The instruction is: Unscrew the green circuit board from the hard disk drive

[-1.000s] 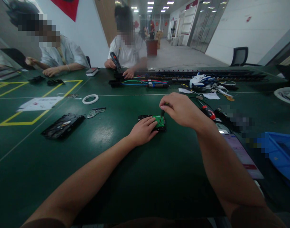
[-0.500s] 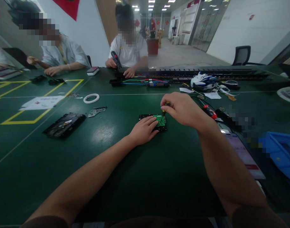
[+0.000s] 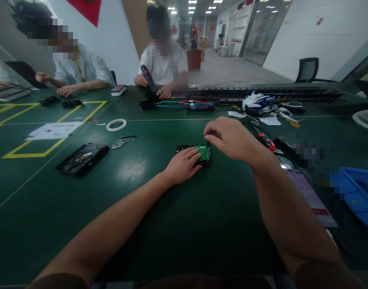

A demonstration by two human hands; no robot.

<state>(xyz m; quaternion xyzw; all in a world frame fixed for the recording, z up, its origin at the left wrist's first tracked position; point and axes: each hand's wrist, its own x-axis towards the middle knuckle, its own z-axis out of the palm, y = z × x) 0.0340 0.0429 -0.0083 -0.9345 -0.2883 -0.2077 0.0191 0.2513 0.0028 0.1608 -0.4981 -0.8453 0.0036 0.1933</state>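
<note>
A hard drive with a green circuit board on top lies flat on the green table. My left hand rests across its left part, fingers over the top and thumb along the near edge, holding it down. My right hand is closed around the handle of a small screwdriver. The screwdriver points down, its thin shaft reaching the green board just right of my left fingertips. The exact spot under the tip is too small to make out.
To the left lie a dark, opened drive casing, a loose circuit board and a white tape roll. On the right are a red-black screwdriver, a phone and a blue bin. Co-workers sit across the table.
The screwdriver handle has turned slightly in my right fingers; its yellow part shows less now. My left hand and the hard drive stay in place.
</note>
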